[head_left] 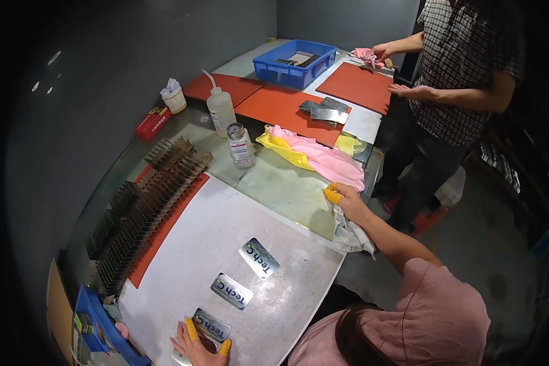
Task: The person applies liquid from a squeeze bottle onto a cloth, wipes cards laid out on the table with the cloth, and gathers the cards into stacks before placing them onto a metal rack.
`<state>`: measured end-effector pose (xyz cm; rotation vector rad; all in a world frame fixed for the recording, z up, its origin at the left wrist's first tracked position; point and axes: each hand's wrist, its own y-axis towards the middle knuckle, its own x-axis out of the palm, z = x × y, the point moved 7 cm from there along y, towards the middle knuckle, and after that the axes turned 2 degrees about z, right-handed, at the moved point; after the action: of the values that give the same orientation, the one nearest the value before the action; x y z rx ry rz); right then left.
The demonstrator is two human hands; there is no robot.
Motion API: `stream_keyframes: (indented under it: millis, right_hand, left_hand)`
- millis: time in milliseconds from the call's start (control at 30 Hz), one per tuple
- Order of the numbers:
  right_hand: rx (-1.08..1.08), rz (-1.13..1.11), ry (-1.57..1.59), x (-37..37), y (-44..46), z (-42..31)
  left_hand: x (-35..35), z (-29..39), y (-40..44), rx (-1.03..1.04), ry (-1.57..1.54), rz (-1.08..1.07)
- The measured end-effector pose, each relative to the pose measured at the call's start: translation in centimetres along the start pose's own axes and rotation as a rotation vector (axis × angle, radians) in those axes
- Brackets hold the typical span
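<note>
My left hand (200, 349), with yellow covers on two fingers, lies with its fingers spread over a printed metal plate (213, 324). Something dark red shows between thumb and finger, too hidden to name. Two more printed plates, one in the middle (232, 291) and one higher up (259, 258), lie on the white sheet (183, 244). My right hand (341, 196), also with yellow finger covers, is at the glass table's edge with its fingers closed together; what they hold cannot be made out. A whitish cloth (349, 235) lies just below it.
Rows of metal pieces (146, 213) stand at left. Behind are a squeeze bottle (220, 111), a labelled bottle (240, 146) and pink and yellow cloths (323, 155). A blue bin (294, 64) sits farther back. At top right a co-worker (463, 73) holds a pink cloth.
</note>
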<state>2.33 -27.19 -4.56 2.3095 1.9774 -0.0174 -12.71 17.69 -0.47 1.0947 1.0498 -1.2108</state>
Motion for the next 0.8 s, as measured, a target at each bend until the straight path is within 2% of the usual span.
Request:
stream_keyframes:
  millis: [233,333,567,633,667,700,733,767,800]
  right_hand:
    - [-0.027,0.026,-0.036,-0.2,0.0,0.0]
    - [0.100,0.007,0.099,-0.2,-0.1,0.8]
    - [0.083,-0.029,0.056,-0.5,0.1,1.1]
    - [-0.058,0.028,-0.137,-0.9,0.3,0.6]
    - [-0.068,0.051,-0.105,-1.3,0.5,1.3]
    - [-0.063,0.052,-0.066,-1.9,0.7,2.5]
    - [-0.023,0.042,-0.055,-2.2,0.6,2.2]
    - [-0.082,0.099,-0.082,-2.7,0.4,2.0]
    - [0.080,0.072,0.004,-4.7,1.4,4.8]
  left_hand:
    - [0.5,-0.2,0.1,-0.021,-0.079,0.001]
    - [0.6,-0.2,0.6,-0.040,-0.047,-0.058]
    - [-1.4,-1.7,-0.9,-0.087,-0.127,-0.109]
    - [-0.6,-3.5,-0.9,-0.092,-0.192,-0.107]
    - [-0.1,-4.9,-1.8,-0.114,-0.246,-0.114]
    - [0.1,-4.7,-1.7,0.010,-0.254,-0.042]
    - [0.2,-4.6,-1.5,0.044,-0.249,-0.039]
    - [-0.2,-4.1,-1.5,0.041,-0.257,-0.047]
    - [-0.3,-4.1,-1.3,-0.005,-0.234,-0.074]
